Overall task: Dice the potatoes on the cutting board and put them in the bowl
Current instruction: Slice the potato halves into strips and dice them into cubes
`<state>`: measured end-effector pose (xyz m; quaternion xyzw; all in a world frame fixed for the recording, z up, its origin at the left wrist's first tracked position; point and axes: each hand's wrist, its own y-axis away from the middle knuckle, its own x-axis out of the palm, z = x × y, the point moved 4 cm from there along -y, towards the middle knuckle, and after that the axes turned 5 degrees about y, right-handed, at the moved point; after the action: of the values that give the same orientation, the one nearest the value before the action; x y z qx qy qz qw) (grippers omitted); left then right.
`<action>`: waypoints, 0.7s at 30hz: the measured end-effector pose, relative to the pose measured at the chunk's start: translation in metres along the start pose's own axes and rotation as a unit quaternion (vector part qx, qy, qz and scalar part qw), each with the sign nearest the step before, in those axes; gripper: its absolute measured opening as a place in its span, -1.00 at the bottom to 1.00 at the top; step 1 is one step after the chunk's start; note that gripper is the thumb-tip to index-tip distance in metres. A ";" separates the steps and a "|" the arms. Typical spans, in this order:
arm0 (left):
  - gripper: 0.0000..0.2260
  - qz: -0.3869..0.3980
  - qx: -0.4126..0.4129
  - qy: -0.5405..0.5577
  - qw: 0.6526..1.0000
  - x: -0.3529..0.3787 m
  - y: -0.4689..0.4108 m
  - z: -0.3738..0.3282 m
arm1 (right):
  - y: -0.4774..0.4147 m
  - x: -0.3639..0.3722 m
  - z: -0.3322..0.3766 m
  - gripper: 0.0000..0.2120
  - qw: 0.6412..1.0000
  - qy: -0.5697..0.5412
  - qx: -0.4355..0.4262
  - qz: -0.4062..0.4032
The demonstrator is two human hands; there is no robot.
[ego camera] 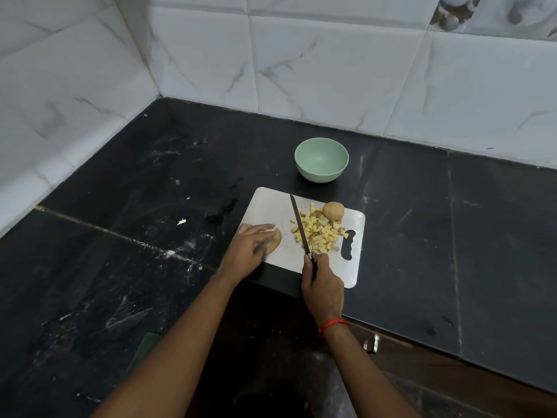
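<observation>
A white cutting board [271, 206] lies on the black counter. On its right half sits a pile of yellow potato dice [319, 230], with a whole unpeeled potato [333, 210] at the pile's far edge. My right hand [321, 282] grips the handle of a dark knife [299, 224], whose blade lies along the pile's left side. My left hand [248, 248] rests over a potato piece [275, 240] at the board's left edge, hiding most of it. A pale green bowl [321, 159] stands beyond the board, and I see nothing in it.
The black stone counter [135, 191] runs into a corner of white marbled wall tiles [301, 70]. White specks and smears mark the counter at left. The counter's front edge passes under the board, and a cabinet handle [372, 343] shows below it at right.
</observation>
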<state>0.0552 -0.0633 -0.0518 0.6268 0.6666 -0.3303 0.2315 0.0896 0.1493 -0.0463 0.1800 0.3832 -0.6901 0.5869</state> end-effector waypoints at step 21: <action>-0.76 -0.099 0.011 -0.019 0.995 0.018 0.009 -0.009 | -0.023 0.019 0.023 -0.84 0.988 0.102 -0.006 0.118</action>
<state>0.0631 -0.0450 -0.0602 0.5540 0.7173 -0.3707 0.2028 0.0680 0.1201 -0.0379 0.2898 0.4209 -0.5920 0.6232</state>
